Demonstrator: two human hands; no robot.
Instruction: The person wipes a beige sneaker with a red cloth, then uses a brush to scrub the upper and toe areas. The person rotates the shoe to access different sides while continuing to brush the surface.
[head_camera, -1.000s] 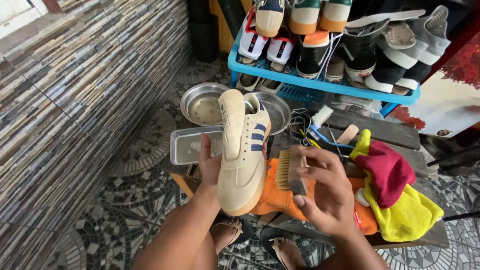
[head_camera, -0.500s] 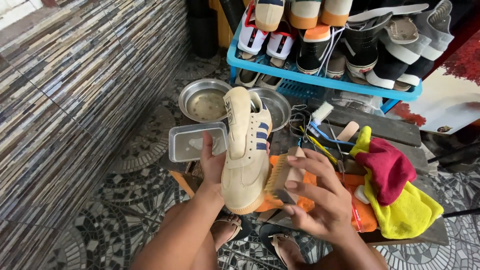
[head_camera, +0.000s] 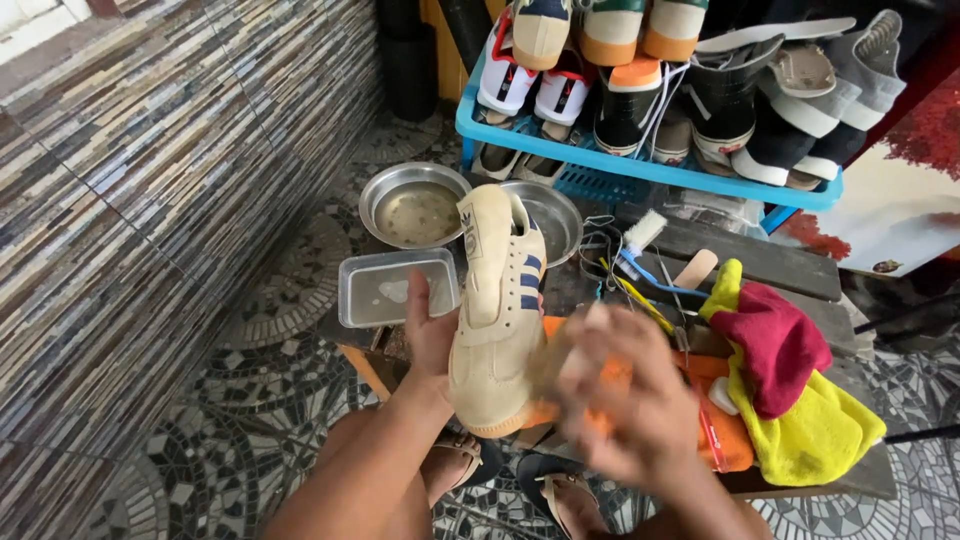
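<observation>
My left hand (head_camera: 432, 335) grips a cream suede sneaker (head_camera: 497, 310) with dark blue side stripes, held with its toe towards me and its heel up. My right hand (head_camera: 630, 395) is blurred with motion right beside the shoe's right side. It holds a wooden brush (head_camera: 553, 362), seen only as a brownish blur against the suede. The shoe hangs above a low wooden bench (head_camera: 790, 262).
Two round metal bowls (head_camera: 415, 205) and a clear rectangular tray (head_camera: 397, 287) sit behind the shoe. A blue rack (head_camera: 640, 165) of sneakers stands beyond. Yellow, red and orange cloths (head_camera: 790, 400), a toothbrush (head_camera: 640, 240) and small tools lie right. A tiled wall (head_camera: 150, 200) is left.
My right hand has moved down along the shoe's side with the brush and is now blurred. The shoe and my left hand have shifted slightly lower.
</observation>
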